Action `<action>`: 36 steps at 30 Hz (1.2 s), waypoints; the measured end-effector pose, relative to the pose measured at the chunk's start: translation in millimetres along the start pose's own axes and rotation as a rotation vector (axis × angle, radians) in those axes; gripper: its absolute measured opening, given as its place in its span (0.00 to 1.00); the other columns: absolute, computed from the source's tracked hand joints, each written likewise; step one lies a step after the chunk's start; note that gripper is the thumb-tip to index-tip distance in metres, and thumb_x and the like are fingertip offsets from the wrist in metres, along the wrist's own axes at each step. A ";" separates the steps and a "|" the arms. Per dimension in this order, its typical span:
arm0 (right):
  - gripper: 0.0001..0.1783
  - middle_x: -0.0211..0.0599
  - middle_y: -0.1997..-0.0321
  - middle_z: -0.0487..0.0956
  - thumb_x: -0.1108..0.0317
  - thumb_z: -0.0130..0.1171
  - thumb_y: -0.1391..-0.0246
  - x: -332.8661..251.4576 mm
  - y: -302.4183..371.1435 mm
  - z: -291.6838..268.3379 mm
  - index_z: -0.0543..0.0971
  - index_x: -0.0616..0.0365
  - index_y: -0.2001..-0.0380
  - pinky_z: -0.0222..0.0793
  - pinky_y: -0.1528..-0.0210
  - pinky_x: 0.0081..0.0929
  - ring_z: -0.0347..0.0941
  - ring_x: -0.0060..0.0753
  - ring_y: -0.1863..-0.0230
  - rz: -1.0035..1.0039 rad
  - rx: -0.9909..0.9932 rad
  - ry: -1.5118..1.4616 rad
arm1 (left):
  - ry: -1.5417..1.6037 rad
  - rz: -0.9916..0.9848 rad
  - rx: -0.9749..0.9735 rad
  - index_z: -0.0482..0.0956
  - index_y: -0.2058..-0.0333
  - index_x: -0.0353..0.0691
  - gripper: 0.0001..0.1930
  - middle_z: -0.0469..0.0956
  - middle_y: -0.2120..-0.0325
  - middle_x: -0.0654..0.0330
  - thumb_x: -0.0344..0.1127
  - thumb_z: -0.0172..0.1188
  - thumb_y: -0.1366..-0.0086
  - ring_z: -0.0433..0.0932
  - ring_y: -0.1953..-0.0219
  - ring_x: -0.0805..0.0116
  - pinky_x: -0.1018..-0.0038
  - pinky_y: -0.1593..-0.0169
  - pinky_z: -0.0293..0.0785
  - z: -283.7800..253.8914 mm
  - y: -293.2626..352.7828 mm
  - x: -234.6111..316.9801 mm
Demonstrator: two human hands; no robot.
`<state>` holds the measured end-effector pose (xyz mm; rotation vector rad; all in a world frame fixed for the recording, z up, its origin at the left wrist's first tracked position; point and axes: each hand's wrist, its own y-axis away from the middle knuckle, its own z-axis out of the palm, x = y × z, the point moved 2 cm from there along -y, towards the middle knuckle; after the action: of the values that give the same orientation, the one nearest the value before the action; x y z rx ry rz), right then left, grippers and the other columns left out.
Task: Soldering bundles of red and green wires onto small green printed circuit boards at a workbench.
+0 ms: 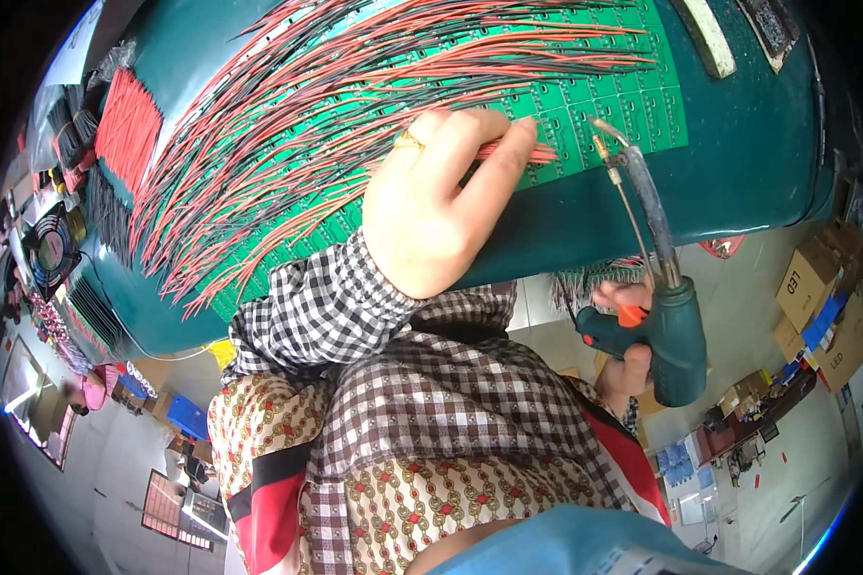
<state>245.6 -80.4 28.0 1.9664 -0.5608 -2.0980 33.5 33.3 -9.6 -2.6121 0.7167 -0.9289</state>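
My left hand (441, 196), in a checked sleeve, rests on a green circuit board panel (604, 105) on the teal table and pinches a red wire (523, 151) between thumb and fingers. Many red and black wires (288, 105) fan out from the board to the left. My right hand (625, 359) grips a teal pistol-shaped soldering gun (666, 316) with an orange trigger. Its long metal tip (609, 134) points up and hovers at the board's right edge, just right of my left fingers.
A teal table (738, 172) carries the board; a bundle of red wires (127, 125) and black wires lie at its left end beside a small fan (48, 244). Cardboard boxes (815, 297) stand on the floor at the right, blue crates at lower left.
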 end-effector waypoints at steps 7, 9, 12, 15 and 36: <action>0.31 0.43 0.54 0.72 0.47 0.60 0.48 2.2 0.5 -1.4 0.69 0.64 0.54 0.65 0.65 0.23 0.67 0.23 0.67 -0.017 -0.047 0.047 | -0.013 0.020 0.007 0.80 0.64 0.35 0.19 0.75 0.70 0.60 0.18 0.64 0.59 0.74 0.71 0.65 0.74 0.69 0.72 4.3 -1.6 -1.3; 0.31 0.42 0.55 0.72 0.47 0.60 0.48 4.8 1.3 -2.4 0.69 0.64 0.55 0.65 0.65 0.22 0.67 0.23 0.67 -0.013 -0.061 0.050 | -0.008 0.021 0.010 0.80 0.64 0.35 0.19 0.75 0.70 0.60 0.18 0.64 0.58 0.74 0.71 0.65 0.74 0.69 0.72 4.4 -1.2 -1.1; 0.30 0.41 0.56 0.73 0.47 0.60 0.48 6.4 1.2 -1.8 0.69 0.64 0.56 0.64 0.65 0.22 0.66 0.22 0.69 -0.023 -0.059 0.037 | -0.015 0.023 0.015 0.80 0.63 0.36 0.18 0.75 0.70 0.60 0.18 0.63 0.58 0.74 0.71 0.64 0.74 0.69 0.71 3.7 -1.6 -1.2; 0.40 0.46 0.63 0.73 0.40 0.55 0.49 8.8 0.9 -1.4 0.68 0.75 0.56 0.73 0.56 0.38 0.74 0.42 0.61 -0.016 -0.010 0.210 | -0.029 0.030 0.011 0.80 0.63 0.36 0.18 0.75 0.70 0.60 0.19 0.63 0.58 0.74 0.71 0.65 0.74 0.69 0.71 3.9 -1.8 -1.1; 0.36 0.45 0.67 0.74 0.40 0.58 0.50 10.1 -6.0 5.9 0.72 0.72 0.65 0.75 0.58 0.43 0.73 0.39 0.64 -0.062 -0.038 0.188 | -0.051 0.046 0.013 0.81 0.64 0.36 0.18 0.74 0.70 0.60 0.18 0.64 0.59 0.73 0.72 0.65 0.74 0.71 0.71 4.4 -2.7 -1.8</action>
<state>239.5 -78.2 16.6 2.1545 -0.4266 -1.9141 36.1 37.0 -12.7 -2.5867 0.7522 -0.8473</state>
